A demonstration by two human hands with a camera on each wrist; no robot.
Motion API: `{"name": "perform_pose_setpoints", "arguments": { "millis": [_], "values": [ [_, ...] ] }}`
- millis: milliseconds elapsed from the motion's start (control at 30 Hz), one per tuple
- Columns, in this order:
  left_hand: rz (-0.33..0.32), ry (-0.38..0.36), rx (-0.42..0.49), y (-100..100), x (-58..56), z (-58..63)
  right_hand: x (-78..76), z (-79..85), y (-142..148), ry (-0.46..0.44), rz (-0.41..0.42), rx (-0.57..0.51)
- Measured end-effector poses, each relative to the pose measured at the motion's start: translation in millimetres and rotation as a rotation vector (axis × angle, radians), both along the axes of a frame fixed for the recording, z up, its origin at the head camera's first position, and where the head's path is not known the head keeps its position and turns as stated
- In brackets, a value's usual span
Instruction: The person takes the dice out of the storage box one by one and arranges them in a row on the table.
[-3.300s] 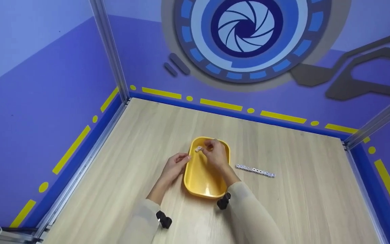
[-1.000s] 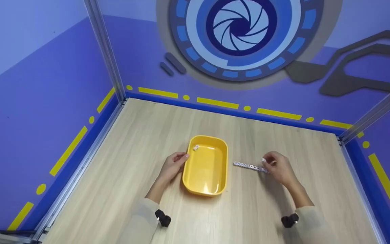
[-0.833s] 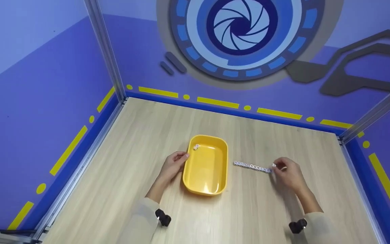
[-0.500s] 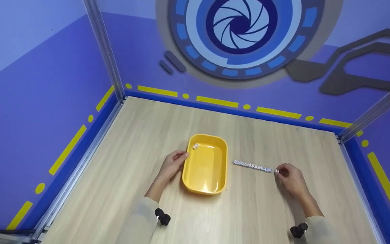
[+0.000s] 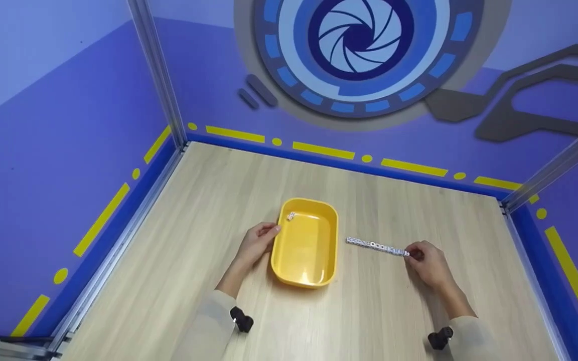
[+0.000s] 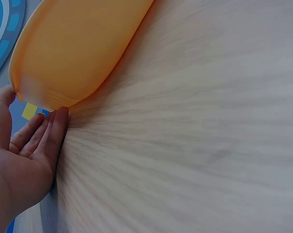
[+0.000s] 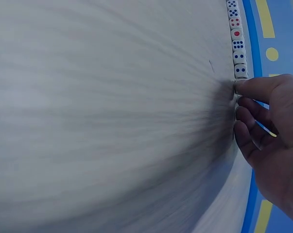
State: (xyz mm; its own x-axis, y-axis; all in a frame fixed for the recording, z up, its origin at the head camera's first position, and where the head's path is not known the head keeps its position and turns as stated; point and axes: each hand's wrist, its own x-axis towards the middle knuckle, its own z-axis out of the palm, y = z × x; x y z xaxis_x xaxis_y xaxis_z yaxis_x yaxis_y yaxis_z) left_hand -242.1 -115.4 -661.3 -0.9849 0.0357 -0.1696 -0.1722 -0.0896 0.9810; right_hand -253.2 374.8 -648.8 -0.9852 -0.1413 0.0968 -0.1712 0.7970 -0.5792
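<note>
In the head view, a row of white dice (image 5: pixel 377 245) lies on the table to the right of a yellow tray (image 5: pixel 304 287). My right hand (image 5: pixel 428 263) pinches a die at the row's right end, against its neighbour. That die is mostly hidden by the fingertips in the right wrist view, where several dice (image 7: pixel 238 45) with red and blue pips line up beyond my right hand (image 7: pixel 280 131). My left hand (image 5: pixel 256 245) holds the tray's left edge, thumb at the rim and fingers along the outer wall. A few dice (image 5: pixel 290 216) sit inside the tray's far left corner.
The pale wooden table (image 5: pixel 219 190) is bounded by blue-purple panels (image 5: pixel 208 75) with yellow dashes. Metal posts (image 5: pixel 156 70) stand at the corners. A small black camera (image 5: pixel 242 319) is worn on each wrist.
My right hand has gone from inside the tray to the row's right end. It has lowered a die there, and the gap beside it has closed. The left hand stays at the tray.
</note>
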Motion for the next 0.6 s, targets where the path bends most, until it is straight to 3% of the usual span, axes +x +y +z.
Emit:
{"name": "perform_pose_setpoints", "arguments": {
  "millis": [600],
  "values": [
    [0.018,-0.023,-0.02,0.9,-1.4,-0.2,-1.8,1.7,-3.3,-0.037,0.032,-0.03]
  ]
}}
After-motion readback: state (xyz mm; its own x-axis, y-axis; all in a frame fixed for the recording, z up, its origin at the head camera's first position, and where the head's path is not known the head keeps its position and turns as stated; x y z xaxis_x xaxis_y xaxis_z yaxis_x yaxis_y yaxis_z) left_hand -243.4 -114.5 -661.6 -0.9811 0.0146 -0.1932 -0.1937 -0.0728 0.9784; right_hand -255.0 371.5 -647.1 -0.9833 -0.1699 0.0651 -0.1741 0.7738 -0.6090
